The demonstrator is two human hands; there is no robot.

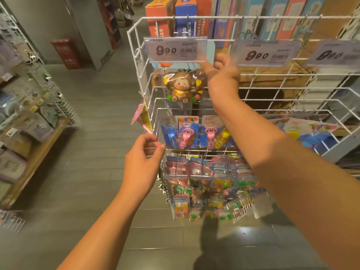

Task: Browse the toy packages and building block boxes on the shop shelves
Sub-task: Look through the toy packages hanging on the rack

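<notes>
A white wire rack (136, 61) carries hanging toy packages. A brown monkey toy package (182, 86) hangs under a price tag reading 9.90 (175, 49). My right hand (222, 76) is raised just right of the monkey, its fingers up by the light blue header card behind the tag; whether it grips the card I cannot tell. My left hand (144, 158) is lower, fingers curled at the rack's left front corner, beside blister cards with pink and blue bubble toys (181, 133). Building block boxes (175, 18) stand upright behind the rack's top.
Small colourful candy-like packs (204, 191) hang in rows at the rack's bottom. Two more price tags (265, 53) hang to the right. A wooden shelf with grey packages (25, 133) lines the left side. Grey plank floor (93, 117) lies between them. A red cabinet (66, 53) stands far back.
</notes>
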